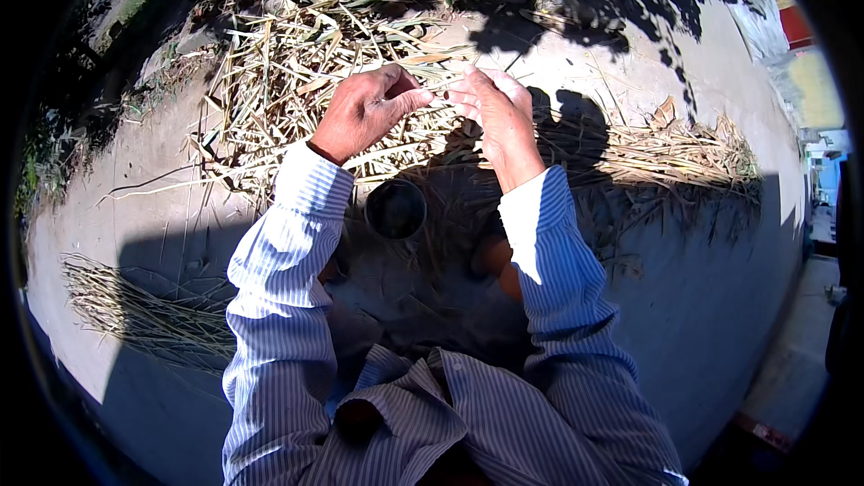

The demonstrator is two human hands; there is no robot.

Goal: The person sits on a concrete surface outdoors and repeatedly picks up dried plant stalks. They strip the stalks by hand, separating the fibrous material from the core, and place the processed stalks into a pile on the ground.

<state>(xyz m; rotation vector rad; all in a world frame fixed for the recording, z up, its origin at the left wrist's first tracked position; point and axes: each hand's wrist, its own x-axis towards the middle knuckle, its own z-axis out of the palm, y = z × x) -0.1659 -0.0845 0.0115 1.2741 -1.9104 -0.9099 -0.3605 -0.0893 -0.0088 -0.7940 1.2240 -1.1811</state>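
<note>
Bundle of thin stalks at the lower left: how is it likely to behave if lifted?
The bundle of thin stalks is probably light, as its stalks look slender and dry. It may feel fairly stiff lengthwise, since most lie nearly straight. Single stalks could slip out: I can make out no tie around it.

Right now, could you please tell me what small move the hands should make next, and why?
Perhaps ease the left hand and right hand slightly apart: their fingertips nearly meet above the loose straw, so any strand between them is hard to see.
</note>
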